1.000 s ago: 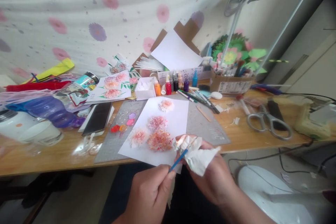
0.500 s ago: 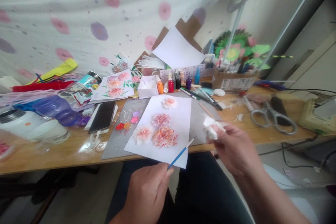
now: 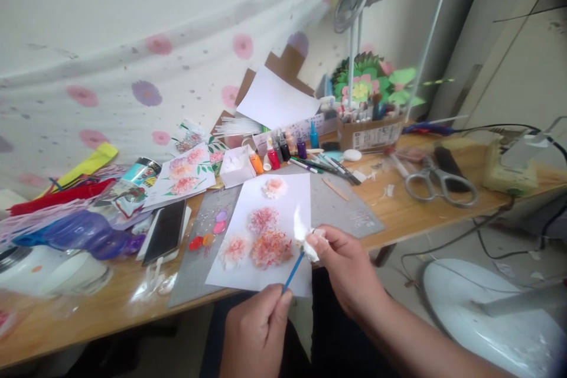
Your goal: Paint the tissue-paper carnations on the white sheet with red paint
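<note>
My left hand (image 3: 257,331) pinches the lower end of a thin blue-handled paintbrush (image 3: 292,273) that points up and to the right. My right hand (image 3: 348,266) is closed on a crumpled white tissue (image 3: 305,237), and the brush tip is tucked into that tissue. Both hands hover at the table's near edge, over the lower right corner of a white sheet (image 3: 266,230) painted with several pink and orange flowers. Blobs of red, orange, pink and purple paint (image 3: 208,233) sit on the grey cutting mat (image 3: 345,212) just left of the sheet.
Small paint bottles (image 3: 283,150) and loose pens (image 3: 323,164) line the back. Scissors (image 3: 436,180) lie at the right, a black phone (image 3: 166,230) at the left beside a blue plastic bottle (image 3: 75,233). A cardboard box of pens (image 3: 370,130) and paper flowers stand behind.
My right hand drew away to the right with the tissue, then came back and closed it round the brush tip. The view swung a little to the right.
</note>
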`<state>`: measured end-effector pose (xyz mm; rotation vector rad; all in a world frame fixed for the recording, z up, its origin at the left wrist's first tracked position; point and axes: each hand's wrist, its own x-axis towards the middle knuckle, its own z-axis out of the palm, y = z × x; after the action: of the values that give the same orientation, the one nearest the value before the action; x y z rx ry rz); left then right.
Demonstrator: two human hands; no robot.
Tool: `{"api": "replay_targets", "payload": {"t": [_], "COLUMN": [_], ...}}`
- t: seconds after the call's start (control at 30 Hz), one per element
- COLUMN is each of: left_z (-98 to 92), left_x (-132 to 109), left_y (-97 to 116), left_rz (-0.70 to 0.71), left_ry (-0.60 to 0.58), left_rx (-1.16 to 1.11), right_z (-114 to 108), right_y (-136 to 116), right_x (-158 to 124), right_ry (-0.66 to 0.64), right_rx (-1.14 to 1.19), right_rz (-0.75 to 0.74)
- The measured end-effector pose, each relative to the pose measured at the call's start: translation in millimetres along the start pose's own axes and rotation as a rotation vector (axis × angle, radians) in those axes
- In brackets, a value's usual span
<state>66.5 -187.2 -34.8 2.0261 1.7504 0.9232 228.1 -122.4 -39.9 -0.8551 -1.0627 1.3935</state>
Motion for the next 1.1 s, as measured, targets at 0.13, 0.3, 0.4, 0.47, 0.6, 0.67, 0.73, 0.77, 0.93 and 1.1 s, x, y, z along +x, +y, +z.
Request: {"api": "replay_targets", "payload": {"t": [0.13,0.3,0.4,0.47,0.6,0.67,0.73,0.77,0.93,1.1], "left_z": [-4.4,-7.2,-8.8,-9.8,-9.0,-8.0,-7.4,-7.2,-5.0,-2.4], "left_x": [2,7,9,10,9,8,7,6,7,8], "left_y": [13,14,9,7,3,2,3,3,8,8], "left_rz": [-0.207,-0.478,-0.424,-0.293,0.116,0.249,0.286,0.276,0.226,0.206], "left_ry": [-0.095,-0.478,-0.517,-0.459,-0.223,-0.144,-0.114,-0.100,-0.042,-0.053], "left_rx": [-0.206,-0.414,-0.328,-0.177,0.176,0.251,0.259,0.250,0.176,0.174], "right_z": [-16,-25,-28,-31,-40,-49,-57,-59,-39,-7], "right_y": [-2,-8,-13,-17,-24,-25,-24,-22,-10,-13], "right_x": [5,8,8,8,12,17,22,25,19,1], "right_ry": [-0.017,-0.039,-0.082,-0.110,-0.088,0.004,0.134,0.193,0.192,0.022], "right_rx": [-0.185,-0.304,-0.358,-0.395,-0.431,-0.391,-0.297,-0.233,0.087,0.280], "right_rz": [-0.053,-0.104,-0.117,-0.120,-0.133,-0.118,-0.076,-0.044,0.177,0.266]}}
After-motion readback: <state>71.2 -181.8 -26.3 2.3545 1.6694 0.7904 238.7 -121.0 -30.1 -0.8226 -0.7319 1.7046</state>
